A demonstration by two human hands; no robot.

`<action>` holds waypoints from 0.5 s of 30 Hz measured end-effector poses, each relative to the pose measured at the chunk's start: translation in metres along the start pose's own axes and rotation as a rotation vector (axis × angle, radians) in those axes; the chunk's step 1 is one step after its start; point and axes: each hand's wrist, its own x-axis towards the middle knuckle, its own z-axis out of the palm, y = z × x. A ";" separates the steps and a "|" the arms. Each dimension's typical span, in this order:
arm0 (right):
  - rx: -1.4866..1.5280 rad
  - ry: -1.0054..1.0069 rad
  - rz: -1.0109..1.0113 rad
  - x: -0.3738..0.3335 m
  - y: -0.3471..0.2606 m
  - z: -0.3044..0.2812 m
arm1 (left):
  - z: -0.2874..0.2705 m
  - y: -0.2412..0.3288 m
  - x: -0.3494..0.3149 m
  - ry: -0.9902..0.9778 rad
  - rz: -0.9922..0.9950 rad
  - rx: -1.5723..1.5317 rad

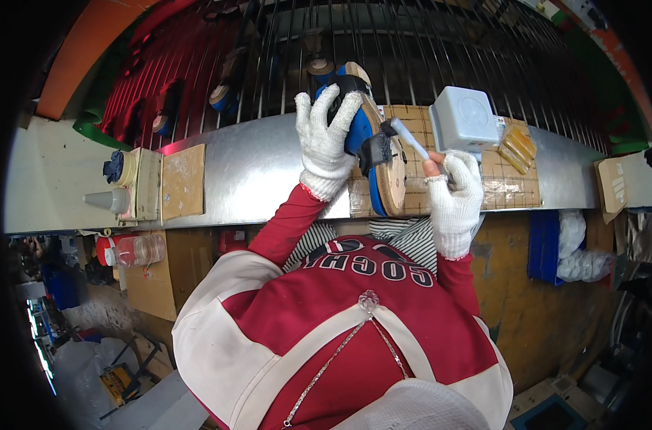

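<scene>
My left hand (pixel 324 143), in a white knitted glove, grips a sandal (pixel 389 175) by its upper side. The sandal stands on edge, with a blue side, a tan sole and black straps, one of which hangs loose. My right hand (pixel 457 193), gloved with a thumb tip and fingertip bare, pinches the pale handle of a small brush-like tool (pixel 410 139). Its dark tip is by the sole's edge; I cannot tell whether it touches. Under the sandal lies a piece of brown cardboard (pixel 509 190).
A white plastic container (pixel 463 118) and a yellowish block (pixel 517 149) sit on the cardboard's right. Beyond the metal ledge (pixel 251 168) runs a rack of metal rods (pixel 398 50) carrying several more sandals (pixel 223 97). At left stand a grey cone (pixel 105 201) and a board (pixel 183 182).
</scene>
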 end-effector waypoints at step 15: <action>0.250 -0.192 0.106 -0.016 0.006 -0.028 | 0.007 0.004 0.014 -0.081 -0.168 -0.107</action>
